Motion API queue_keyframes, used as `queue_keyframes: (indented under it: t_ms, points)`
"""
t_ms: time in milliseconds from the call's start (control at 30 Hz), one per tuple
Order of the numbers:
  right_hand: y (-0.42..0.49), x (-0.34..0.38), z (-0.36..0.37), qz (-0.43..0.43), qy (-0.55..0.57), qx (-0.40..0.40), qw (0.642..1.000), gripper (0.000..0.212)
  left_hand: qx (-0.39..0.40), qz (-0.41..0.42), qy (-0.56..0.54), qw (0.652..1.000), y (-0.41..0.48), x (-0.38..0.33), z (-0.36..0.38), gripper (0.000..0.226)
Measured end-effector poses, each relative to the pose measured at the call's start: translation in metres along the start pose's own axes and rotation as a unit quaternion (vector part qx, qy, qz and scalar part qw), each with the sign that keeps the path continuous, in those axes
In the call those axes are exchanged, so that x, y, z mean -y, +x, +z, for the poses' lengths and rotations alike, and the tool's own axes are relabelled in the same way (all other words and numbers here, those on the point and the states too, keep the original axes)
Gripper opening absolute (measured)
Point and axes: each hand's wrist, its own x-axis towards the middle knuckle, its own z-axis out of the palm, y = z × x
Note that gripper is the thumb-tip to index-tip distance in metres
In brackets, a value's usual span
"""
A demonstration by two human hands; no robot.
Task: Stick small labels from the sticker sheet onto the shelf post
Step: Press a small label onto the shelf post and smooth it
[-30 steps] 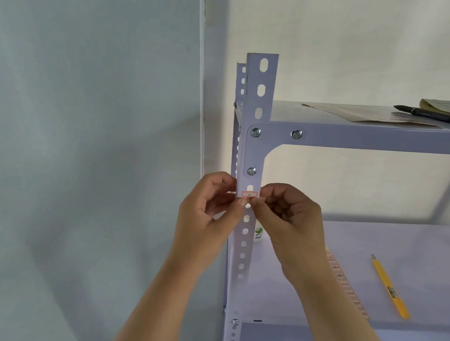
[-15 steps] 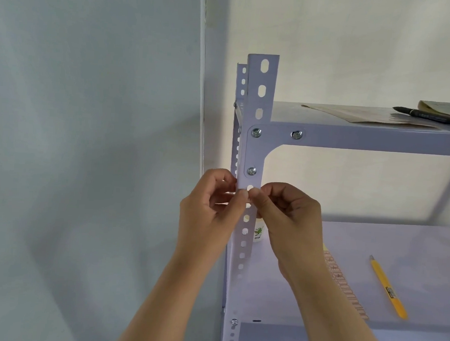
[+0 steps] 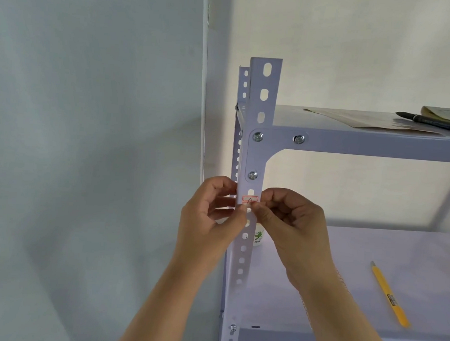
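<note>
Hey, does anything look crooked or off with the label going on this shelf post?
Nothing stands out. The red-bordered label sits roughly level on the shelf post, just below a slot, with the left hand and right hand at its lower edge. Its print is too small to read.

A single head-worn, wide-angle camera serves as the only view, so no overlap with another view exists. It looks forward and slightly upward rather than down, from close range: both forearms enter from the bottom edge, and the left hand (image 3: 210, 217) and right hand (image 3: 291, 224) meet near frame centre. Directly between the hands rises the pale lilac perforated metal shelf post (image 3: 256, 151). Left of the hands lies a plain wall; right of them, the shelves recede. Straight lines bow toward the frame edges.
</note>
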Motion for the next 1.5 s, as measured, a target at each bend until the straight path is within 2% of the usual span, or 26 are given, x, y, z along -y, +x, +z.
queue_keyframes:
  t_ms: [133,233,367,567,900,1100,1367,1500]
  points:
    - [-0.002,0.0,0.007,0.023,0.013,-0.06,0.998,0.013,-0.028,0.003,0.012,1.0,0.001,-0.004,0.006,0.016]
    - [-0.005,-0.001,0.011,0.021,0.003,-0.078,0.997,0.013,-0.035,0.01,0.021,0.999,0.001,-0.007,0.007,0.012]
    - [-0.003,0.002,0.009,0.018,-0.008,-0.068,0.997,0.016,-0.044,0.006,0.029,0.999,0.003,-0.006,0.007,0.01]
    - [0.001,0.002,0.0,0.025,0.012,-0.019,0.999,0.011,-0.011,-0.005,0.013,1.0,0.004,-0.007,0.0,0.016]
    - [-0.002,-0.002,-0.001,0.019,0.001,-0.008,1.0,0.017,0.008,-0.029,-0.016,0.999,0.002,0.0,-0.006,0.015]
    - [-0.005,-0.003,0.001,0.018,-0.01,-0.021,1.0,0.02,0.025,-0.032,0.0,0.999,0.003,0.001,-0.01,0.016]
    - [-0.014,-0.004,0.012,0.038,-0.02,-0.054,0.998,0.012,0.049,-0.019,0.05,0.997,0.004,-0.004,-0.019,0.02]
    - [-0.019,-0.001,0.014,0.061,-0.03,-0.077,0.995,0.024,0.083,-0.009,0.092,0.992,0.001,-0.005,-0.026,0.025]
